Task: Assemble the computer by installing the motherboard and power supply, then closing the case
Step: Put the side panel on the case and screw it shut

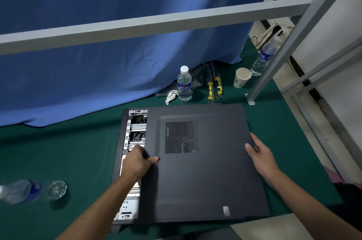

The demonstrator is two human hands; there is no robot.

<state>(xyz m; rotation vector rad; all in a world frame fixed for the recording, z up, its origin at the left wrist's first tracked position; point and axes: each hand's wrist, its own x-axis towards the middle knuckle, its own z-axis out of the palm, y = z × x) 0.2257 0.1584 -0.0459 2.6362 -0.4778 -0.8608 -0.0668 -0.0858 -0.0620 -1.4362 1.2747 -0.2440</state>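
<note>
Clutter sits beyond both hands on the green table cloth (78, 151): an upright water bottle (184, 84) with a crumpled tissue (170, 96) just left of it, yellow-handled screwdrivers (215, 88), a paper cup (241, 77) and a second bottle (264, 57) behind a grey frame post (278, 51). A blurred bottle (29, 190) lies well left of the left hand (137, 163). The dark side panel (205, 171) lies flat on the computer case (125, 161), its long axis running away from the person and its vent grille toward the far end. The left hand grips the panel's left edge, thumb on top, fingers curled beneath and hidden. The right hand (260, 155) holds the right edge, thumb on top, fingers round the rim. An uncovered strip of metal interior shows beside the left hand; its parts are hard to make out.
</note>
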